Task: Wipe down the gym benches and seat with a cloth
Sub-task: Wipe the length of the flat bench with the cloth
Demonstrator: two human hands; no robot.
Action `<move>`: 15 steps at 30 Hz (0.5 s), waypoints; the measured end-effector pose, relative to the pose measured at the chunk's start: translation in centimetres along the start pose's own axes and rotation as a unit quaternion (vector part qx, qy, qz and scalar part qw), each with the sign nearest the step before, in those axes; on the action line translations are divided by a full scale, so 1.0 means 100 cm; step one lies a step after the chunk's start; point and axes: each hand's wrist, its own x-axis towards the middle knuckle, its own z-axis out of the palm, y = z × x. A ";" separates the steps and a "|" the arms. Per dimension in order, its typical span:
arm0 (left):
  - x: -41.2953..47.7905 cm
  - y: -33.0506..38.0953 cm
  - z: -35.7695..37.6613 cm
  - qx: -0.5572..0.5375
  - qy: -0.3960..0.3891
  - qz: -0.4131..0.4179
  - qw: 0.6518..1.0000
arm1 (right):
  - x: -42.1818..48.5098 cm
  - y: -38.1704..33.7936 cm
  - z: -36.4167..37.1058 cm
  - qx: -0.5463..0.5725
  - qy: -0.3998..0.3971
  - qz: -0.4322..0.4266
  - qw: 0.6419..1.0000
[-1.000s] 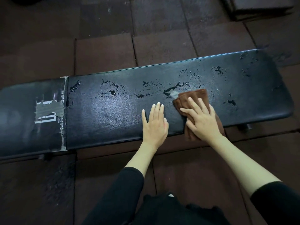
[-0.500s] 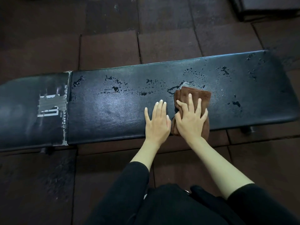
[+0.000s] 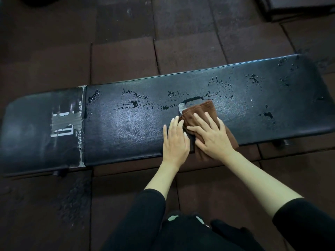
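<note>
A long black padded gym bench (image 3: pixel 126 127) lies across the view, its far half dotted with water droplets. A folded brown cloth (image 3: pixel 203 110) lies on the bench's near middle, with a small white tag at its left corner. My right hand (image 3: pixel 212 136) presses flat on the cloth, fingers spread and pointing up-left. My left hand (image 3: pixel 175 140) rests flat on the bare pad just left of the cloth, fingers straight, its fingertips touching the cloth's edge. The cloth's lower end hangs over the bench's near edge.
A shorter seat pad (image 3: pixel 36 131) with worn grey tape patches joins the bench at the left. Dark rubber floor tiles (image 3: pixel 181 51) surround the bench. Another dark object (image 3: pixel 299 6) sits at the top right corner. My black-clothed knees fill the bottom edge.
My right hand has slid the cloth a little along the bench, its fingers turning from straight up to up-left. My left hand stays flat beside it.
</note>
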 end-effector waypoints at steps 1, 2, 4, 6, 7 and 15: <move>-0.001 0.001 0.001 0.000 0.002 -0.001 1.000 | -0.001 0.005 -0.001 0.001 -0.004 -0.004 1.000; -0.001 0.002 0.002 0.004 0.004 -0.002 1.000 | -0.002 0.009 -0.003 -0.001 -0.007 -0.007 1.000; -0.003 0.007 0.005 0.018 0.006 0.005 1.000 | -0.006 0.017 -0.005 -0.010 -0.014 -0.007 1.000; -0.004 0.016 0.010 0.027 0.005 0.025 0.999 | -0.010 0.030 -0.008 -0.013 -0.020 -0.003 1.000; -0.004 0.023 0.012 0.033 0.003 0.035 0.999 | -0.013 0.037 -0.010 -0.012 -0.020 -0.001 1.000; 0.005 0.082 0.043 0.062 -0.026 0.058 0.996 | -0.039 0.114 -0.027 -0.019 -0.027 -0.011 0.999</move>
